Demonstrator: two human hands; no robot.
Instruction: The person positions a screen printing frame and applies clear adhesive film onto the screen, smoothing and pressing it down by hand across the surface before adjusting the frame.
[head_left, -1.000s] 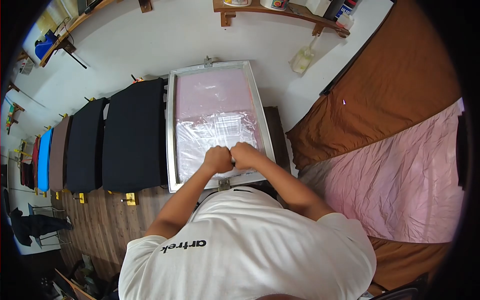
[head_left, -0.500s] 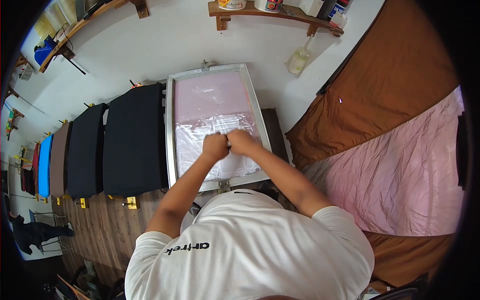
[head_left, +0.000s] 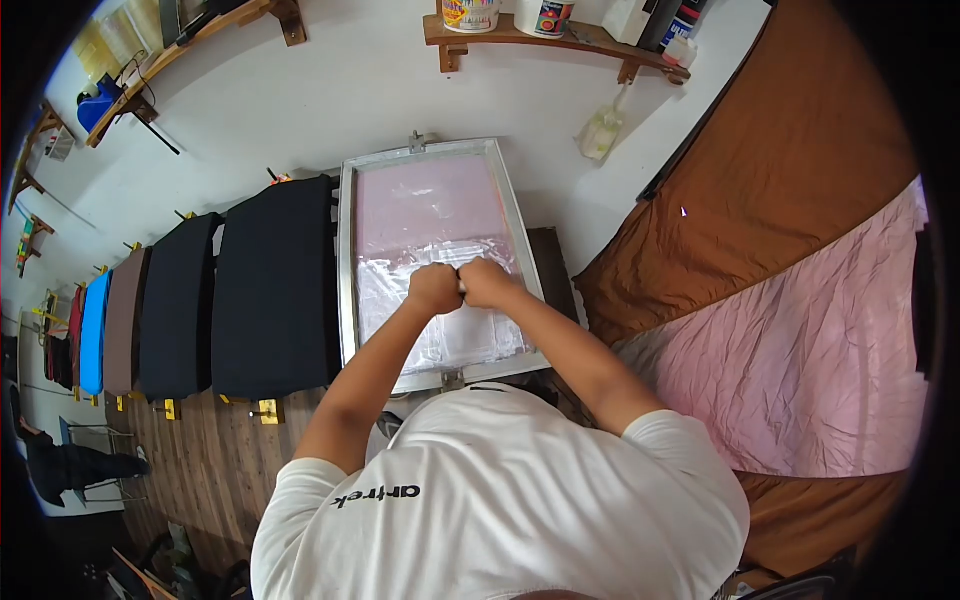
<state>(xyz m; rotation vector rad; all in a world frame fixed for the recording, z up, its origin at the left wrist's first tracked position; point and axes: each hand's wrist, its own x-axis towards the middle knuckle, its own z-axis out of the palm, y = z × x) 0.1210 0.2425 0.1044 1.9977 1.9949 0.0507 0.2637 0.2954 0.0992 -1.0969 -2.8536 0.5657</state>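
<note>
Silvery metal makes up the frame around a pink screen, which lies directly under and around the two hands in the head view. Shiny, wrinkled whitish film covers the screen's near half. Over that half, the left hand and right hand are side by side, both closed into fists. A small pale bit of something shows between them; what they grip is mostly hidden, and I cannot tell what it is. More screen extends beyond the fists to the far side, while the frame's near edge, with a metal clamp, is close to the white shirt.

Left of the frame stands a large black cloth-covered board, with further covered boards in a row beyond it. Brown cloth and crumpled pink cloth spread to the right.
</note>
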